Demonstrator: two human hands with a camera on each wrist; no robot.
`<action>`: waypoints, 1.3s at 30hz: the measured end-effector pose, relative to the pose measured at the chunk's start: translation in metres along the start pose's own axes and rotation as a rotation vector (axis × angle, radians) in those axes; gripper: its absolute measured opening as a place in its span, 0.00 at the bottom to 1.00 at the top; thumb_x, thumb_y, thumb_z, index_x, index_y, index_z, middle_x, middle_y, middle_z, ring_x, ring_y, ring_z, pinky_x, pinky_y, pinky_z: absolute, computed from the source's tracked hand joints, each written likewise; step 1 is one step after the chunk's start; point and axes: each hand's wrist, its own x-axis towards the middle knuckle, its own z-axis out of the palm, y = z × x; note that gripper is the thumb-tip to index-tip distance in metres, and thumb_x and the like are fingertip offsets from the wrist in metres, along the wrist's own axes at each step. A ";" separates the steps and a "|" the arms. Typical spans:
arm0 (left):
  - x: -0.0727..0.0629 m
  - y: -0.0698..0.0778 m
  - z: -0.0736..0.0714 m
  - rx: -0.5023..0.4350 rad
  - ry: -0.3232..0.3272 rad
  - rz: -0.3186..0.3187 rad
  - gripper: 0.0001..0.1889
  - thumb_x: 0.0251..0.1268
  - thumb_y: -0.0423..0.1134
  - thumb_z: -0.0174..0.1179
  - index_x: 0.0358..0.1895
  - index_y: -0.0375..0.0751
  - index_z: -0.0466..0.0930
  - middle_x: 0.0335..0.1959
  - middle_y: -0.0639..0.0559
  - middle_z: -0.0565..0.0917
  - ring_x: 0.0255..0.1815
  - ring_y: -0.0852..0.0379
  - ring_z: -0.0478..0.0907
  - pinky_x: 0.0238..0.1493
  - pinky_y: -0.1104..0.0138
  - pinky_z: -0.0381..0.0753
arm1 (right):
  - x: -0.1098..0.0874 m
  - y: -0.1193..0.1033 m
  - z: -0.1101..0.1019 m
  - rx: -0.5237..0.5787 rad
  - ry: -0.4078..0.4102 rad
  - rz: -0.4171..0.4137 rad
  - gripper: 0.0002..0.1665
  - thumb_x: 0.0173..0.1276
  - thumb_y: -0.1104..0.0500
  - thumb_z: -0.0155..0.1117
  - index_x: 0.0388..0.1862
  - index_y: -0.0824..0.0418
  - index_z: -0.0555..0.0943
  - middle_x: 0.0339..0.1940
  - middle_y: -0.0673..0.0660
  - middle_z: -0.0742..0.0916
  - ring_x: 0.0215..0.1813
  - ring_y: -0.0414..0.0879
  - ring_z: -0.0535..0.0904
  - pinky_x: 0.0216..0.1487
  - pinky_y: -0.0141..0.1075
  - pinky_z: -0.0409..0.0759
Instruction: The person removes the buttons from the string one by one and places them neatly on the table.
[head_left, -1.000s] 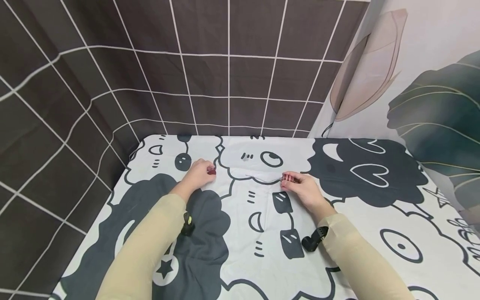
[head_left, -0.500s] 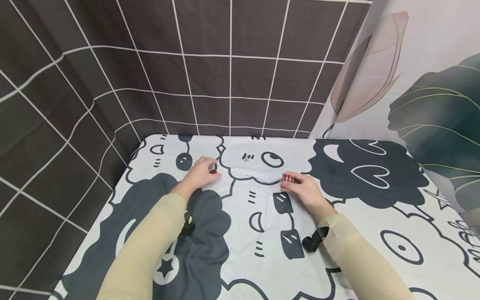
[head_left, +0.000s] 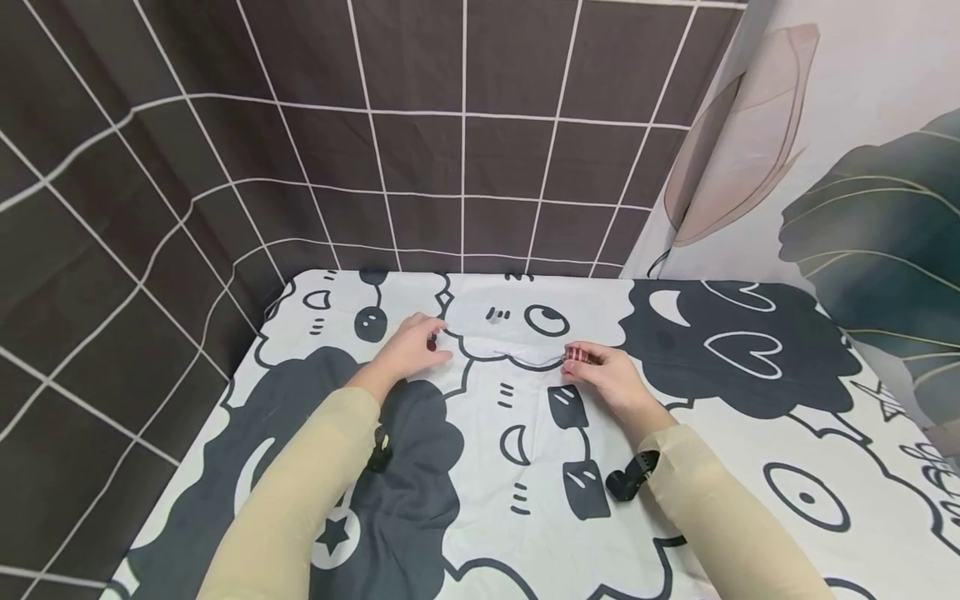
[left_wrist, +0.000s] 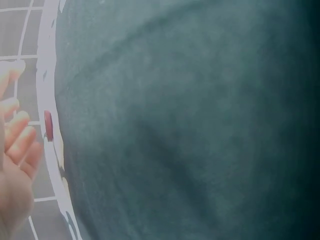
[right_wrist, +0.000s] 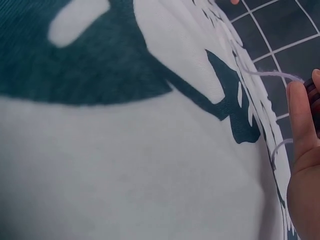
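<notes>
In the head view, my left hand (head_left: 411,350) is over the far part of the patterned cloth, thumb and fingers spread apart. A small dark red piece (head_left: 432,342) sits on the cloth in the gap between them. The left wrist view shows this red piece (left_wrist: 48,126) on the cloth, just beyond the loosely bent fingertips. To the right, my right hand (head_left: 613,379) pinches a small red-and-white striped piece (head_left: 576,355) between thumb and fingers. In the right wrist view a pale cord (right_wrist: 276,74) runs from that piece, which is mostly hidden by the fingers.
A white and dark grey cartoon-print cloth (head_left: 487,467) covers the surface, slightly wrinkled. A dark curtain with white grid lines (head_left: 420,150) hangs behind and at the left. At the right hangs a pale cloth with leaf prints (head_left: 885,217).
My left thumb and fingers have opened, letting go of the dark red piece, and the hand has shifted slightly right. My right hand keeps its grip on the striped piece, almost still.
</notes>
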 end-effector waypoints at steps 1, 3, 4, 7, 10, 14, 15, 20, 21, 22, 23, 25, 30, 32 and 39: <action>0.000 0.001 0.000 -0.002 -0.003 0.010 0.29 0.56 0.47 0.64 0.60 0.38 0.72 0.51 0.42 0.73 0.54 0.46 0.68 0.59 0.56 0.68 | 0.000 -0.001 0.000 -0.013 0.001 -0.002 0.26 0.59 0.66 0.65 0.55 0.77 0.73 0.40 0.65 0.84 0.34 0.38 0.83 0.40 0.31 0.80; 0.001 0.003 0.001 -0.005 -0.006 0.027 0.28 0.56 0.46 0.64 0.60 0.38 0.72 0.50 0.43 0.73 0.52 0.47 0.69 0.58 0.56 0.68 | 0.001 -0.001 -0.001 -0.019 0.000 -0.001 0.26 0.60 0.66 0.65 0.55 0.77 0.73 0.39 0.63 0.84 0.34 0.38 0.83 0.40 0.31 0.80; 0.001 0.004 0.002 -0.006 -0.006 0.034 0.28 0.56 0.46 0.64 0.59 0.38 0.72 0.49 0.43 0.73 0.51 0.47 0.69 0.57 0.57 0.68 | 0.001 -0.001 -0.001 -0.015 -0.001 0.001 0.26 0.60 0.66 0.65 0.55 0.77 0.73 0.38 0.62 0.84 0.34 0.38 0.83 0.40 0.31 0.80; 0.001 0.007 0.003 -0.011 -0.005 0.049 0.28 0.55 0.46 0.64 0.59 0.38 0.72 0.47 0.44 0.74 0.49 0.48 0.70 0.56 0.57 0.69 | 0.001 -0.001 -0.001 0.000 -0.010 0.001 0.26 0.60 0.66 0.65 0.55 0.78 0.72 0.38 0.61 0.84 0.35 0.39 0.83 0.41 0.32 0.80; 0.000 0.009 0.004 -0.028 -0.022 0.039 0.28 0.55 0.45 0.65 0.59 0.40 0.72 0.47 0.45 0.74 0.50 0.49 0.72 0.56 0.58 0.70 | 0.000 0.000 -0.002 0.016 -0.012 0.007 0.26 0.60 0.67 0.64 0.55 0.78 0.72 0.37 0.62 0.84 0.34 0.39 0.83 0.41 0.33 0.81; 0.000 0.014 0.005 -0.051 -0.061 0.028 0.28 0.55 0.44 0.65 0.60 0.41 0.71 0.50 0.46 0.74 0.53 0.50 0.72 0.58 0.58 0.69 | -0.002 0.002 -0.001 0.020 -0.020 0.016 0.26 0.60 0.68 0.63 0.56 0.79 0.71 0.37 0.62 0.84 0.35 0.39 0.83 0.41 0.33 0.81; 0.000 0.014 0.006 -0.053 -0.071 0.030 0.29 0.55 0.44 0.65 0.61 0.41 0.71 0.51 0.46 0.74 0.54 0.50 0.72 0.59 0.58 0.69 | -0.004 -0.001 -0.001 0.011 -0.024 0.020 0.26 0.60 0.68 0.63 0.56 0.79 0.71 0.37 0.62 0.84 0.35 0.39 0.83 0.41 0.32 0.80; 0.003 0.021 0.005 -0.073 -0.095 0.048 0.29 0.56 0.43 0.65 0.62 0.40 0.69 0.54 0.46 0.75 0.57 0.51 0.72 0.60 0.59 0.68 | -0.005 -0.006 -0.002 -0.051 -0.033 0.032 0.26 0.61 0.67 0.64 0.56 0.79 0.71 0.39 0.64 0.84 0.35 0.37 0.82 0.41 0.30 0.80; 0.004 0.023 0.005 -0.080 -0.098 0.052 0.29 0.57 0.43 0.65 0.62 0.40 0.69 0.54 0.46 0.75 0.57 0.51 0.72 0.60 0.59 0.68 | -0.005 -0.006 -0.002 -0.060 -0.033 0.034 0.27 0.60 0.67 0.64 0.56 0.79 0.71 0.40 0.65 0.84 0.35 0.37 0.82 0.41 0.30 0.80; 0.004 0.025 0.004 -0.087 -0.100 0.058 0.29 0.57 0.42 0.65 0.62 0.40 0.69 0.54 0.46 0.76 0.57 0.51 0.73 0.60 0.59 0.69 | -0.002 -0.003 -0.003 -0.064 -0.032 0.033 0.27 0.60 0.67 0.64 0.57 0.78 0.72 0.40 0.64 0.85 0.36 0.37 0.82 0.41 0.29 0.80; 0.005 0.027 0.004 -0.095 -0.104 0.064 0.29 0.57 0.42 0.65 0.62 0.39 0.69 0.54 0.46 0.76 0.57 0.51 0.73 0.59 0.59 0.69 | -0.001 -0.003 -0.004 -0.076 -0.028 0.033 0.27 0.60 0.66 0.65 0.57 0.77 0.72 0.40 0.64 0.84 0.36 0.37 0.81 0.41 0.29 0.79; 0.005 0.030 0.004 -0.100 -0.117 0.076 0.29 0.57 0.41 0.65 0.62 0.38 0.68 0.53 0.45 0.77 0.56 0.50 0.73 0.59 0.58 0.69 | -0.001 -0.002 -0.005 -0.108 -0.022 0.020 0.28 0.59 0.64 0.67 0.57 0.75 0.73 0.41 0.63 0.85 0.37 0.35 0.80 0.41 0.27 0.78; 0.004 0.034 0.007 -0.097 -0.145 0.077 0.30 0.57 0.41 0.65 0.63 0.38 0.68 0.52 0.45 0.77 0.55 0.50 0.73 0.59 0.58 0.69 | -0.001 -0.001 -0.004 -0.101 -0.027 -0.014 0.27 0.58 0.64 0.68 0.55 0.75 0.74 0.40 0.63 0.85 0.38 0.37 0.81 0.42 0.30 0.80; 0.004 0.035 0.008 -0.098 -0.147 0.073 0.30 0.57 0.41 0.65 0.63 0.38 0.68 0.53 0.45 0.77 0.55 0.50 0.73 0.59 0.58 0.69 | 0.000 0.001 -0.005 -0.070 -0.044 -0.039 0.26 0.58 0.64 0.67 0.54 0.77 0.74 0.39 0.63 0.85 0.37 0.38 0.82 0.41 0.32 0.80; 0.008 0.043 0.012 -0.127 -0.169 0.075 0.30 0.57 0.40 0.65 0.63 0.37 0.68 0.53 0.45 0.77 0.56 0.50 0.73 0.58 0.59 0.70 | 0.001 0.003 -0.008 -0.104 -0.057 -0.068 0.27 0.57 0.61 0.68 0.52 0.76 0.75 0.37 0.59 0.85 0.37 0.39 0.82 0.40 0.31 0.80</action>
